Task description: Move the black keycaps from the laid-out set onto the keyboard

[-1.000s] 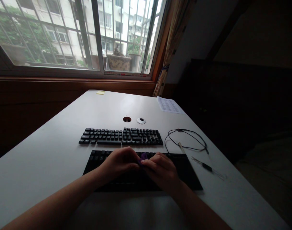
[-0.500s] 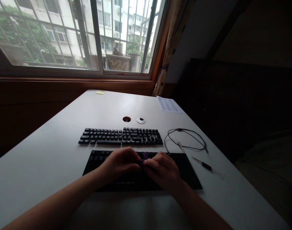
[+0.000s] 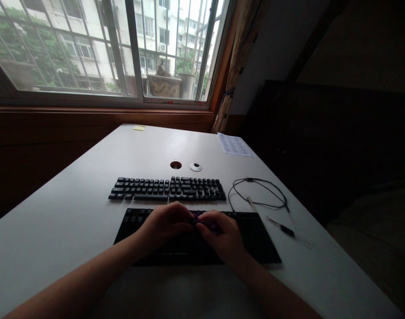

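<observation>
Over the black keyboard base (image 3: 262, 239), my left hand (image 3: 169, 223) and my right hand (image 3: 224, 230) meet, fingertips nearly touching. Both are closed on a small purple cloth (image 3: 214, 227), bunched and mostly covered by the fingers. Whether a keycap is inside the cloth I cannot make out. A few dark keycaps still show along the base's upper left edge. Just behind the base, loose black keycaps (image 3: 149, 186) stand on the table in keyboard order.
A black cable (image 3: 271, 206) curls at the right. Below it lies a wire tool with a black handle (image 3: 287, 231). Farther back are a round cable hole (image 3: 176, 165), a white ring-shaped cover (image 3: 195, 167), a printed sheet (image 3: 235, 145) and a yellow note (image 3: 139, 128).
My right hand has shifted slightly left and turned, its fingers bending differently. The purple cloth now shows partly under the right fingers rather than sticking up between the hands.
</observation>
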The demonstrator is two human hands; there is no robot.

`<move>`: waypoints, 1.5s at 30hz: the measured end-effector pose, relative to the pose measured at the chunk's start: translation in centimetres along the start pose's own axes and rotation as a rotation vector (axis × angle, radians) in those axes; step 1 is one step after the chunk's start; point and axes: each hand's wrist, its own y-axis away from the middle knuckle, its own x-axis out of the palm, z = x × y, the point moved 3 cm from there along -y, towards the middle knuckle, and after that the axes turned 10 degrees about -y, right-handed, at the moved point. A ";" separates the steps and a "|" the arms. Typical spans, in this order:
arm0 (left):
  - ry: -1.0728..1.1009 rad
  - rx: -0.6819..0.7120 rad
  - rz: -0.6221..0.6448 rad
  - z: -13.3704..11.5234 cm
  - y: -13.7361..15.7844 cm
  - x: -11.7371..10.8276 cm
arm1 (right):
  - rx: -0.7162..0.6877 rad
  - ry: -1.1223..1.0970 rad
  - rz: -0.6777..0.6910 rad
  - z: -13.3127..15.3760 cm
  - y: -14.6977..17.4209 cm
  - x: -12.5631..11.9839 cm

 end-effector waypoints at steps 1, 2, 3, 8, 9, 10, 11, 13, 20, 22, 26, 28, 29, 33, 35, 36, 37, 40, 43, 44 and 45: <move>-0.055 0.009 -0.010 0.2 0.0 0.0 | 0.040 -0.016 0.004 -0.1 0.0 0.1; -0.115 0.027 -0.021 0.3 -0.1 0.0 | 0.079 -0.032 0.012 -0.3 -0.1 0.2; -0.174 0.048 -0.033 0.4 -0.1 0.0 | 0.123 -0.049 0.026 -0.4 -0.1 0.2; -0.371 0.161 -0.061 0.1 -0.1 -0.1 | 0.356 -0.161 0.094 -1.2 -0.1 0.3; -0.396 0.151 -0.071 0.0 -0.1 -0.1 | 0.390 -0.181 0.098 -1.3 -0.1 0.3; -0.417 0.132 -0.081 -0.1 -0.1 -0.2 | 0.417 -0.197 0.100 -1.4 -0.1 0.3; -0.435 0.110 -0.088 -0.1 -0.1 -0.2 | 0.436 -0.209 0.101 -1.5 0.0 0.3; -0.466 0.088 -0.099 -0.3 -0.1 -0.1 | 0.457 -0.218 0.098 -1.5 0.0 0.4; -0.558 0.153 -0.106 -0.4 0.0 0.2 | 0.456 -0.169 0.092 -1.3 -0.2 0.5; -0.569 0.183 -0.103 -0.6 0.0 0.3 | 0.440 -0.142 0.091 -1.3 -0.2 0.5; -0.564 0.197 -0.096 -0.7 0.0 0.3 | 0.403 -0.091 0.086 -1.5 -0.2 0.4; -0.541 0.182 -0.089 -0.6 -0.1 0.2 | 0.401 -0.095 0.086 -1.6 -0.2 0.5; -0.519 0.172 -0.079 -0.5 -0.1 0.2 | 0.404 -0.108 0.085 -1.7 -0.2 0.5; -0.409 0.131 -0.062 -0.5 0.0 0.0 | 0.445 -0.176 0.023 -1.7 -0.2 0.4; -0.387 0.115 -0.061 -0.5 -0.1 -0.1 | 0.460 -0.194 -0.013 -1.5 -0.2 0.2; -0.385 0.110 -0.057 -0.6 -0.1 -0.1 | 0.464 -0.199 -0.021 -1.4 -0.2 0.1; -0.384 0.109 -0.052 -0.5 -0.1 -0.1 | 0.466 -0.205 -0.022 -1.4 -0.2 0.1; -0.395 0.120 -0.060 -0.4 -0.2 -0.2 | 0.454 -0.207 0.000 -1.4 -0.1 0.1; -0.424 0.121 -0.069 0.0 -0.3 -0.2 | 0.441 -0.205 0.040 -1.6 -0.1 0.2; -0.435 0.117 -0.071 0.0 -0.3 -0.2 | 0.445 -0.210 0.054 -1.6 -0.1 0.3; -0.446 0.114 -0.076 0.1 -0.3 -0.2 | 0.453 -0.219 0.064 -1.7 -0.1 0.4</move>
